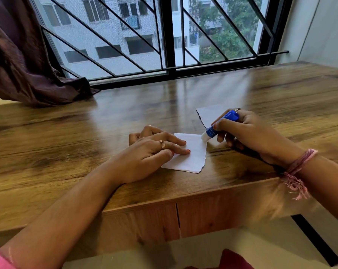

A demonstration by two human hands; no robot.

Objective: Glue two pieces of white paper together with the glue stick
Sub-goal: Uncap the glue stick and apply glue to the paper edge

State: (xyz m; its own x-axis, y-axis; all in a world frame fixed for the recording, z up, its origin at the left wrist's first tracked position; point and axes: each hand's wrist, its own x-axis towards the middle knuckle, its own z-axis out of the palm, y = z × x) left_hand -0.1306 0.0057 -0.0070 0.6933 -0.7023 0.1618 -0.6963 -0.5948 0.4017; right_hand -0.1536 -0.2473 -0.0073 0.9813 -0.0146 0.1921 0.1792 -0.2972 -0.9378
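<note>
Paper: near paper [191,156], torn right edge, frame centre; left hand [154,152] presses it flat.
Glue: right hand [247,133] grips blue glue stick [220,124], white tip on paper's top-right corner.
Surface: glossy wooden table [86,133], barred window [164,35] above.

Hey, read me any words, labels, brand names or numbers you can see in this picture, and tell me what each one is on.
No text can be read.
Glue stick, held by the right hand: faint pale marks on the blue barrel, too blurred to read.
Near paper, under the left hand: blank.
Far paper: blank.

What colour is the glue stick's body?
Blue, with a white tip, on the glue stick in the right hand; head view.
</note>
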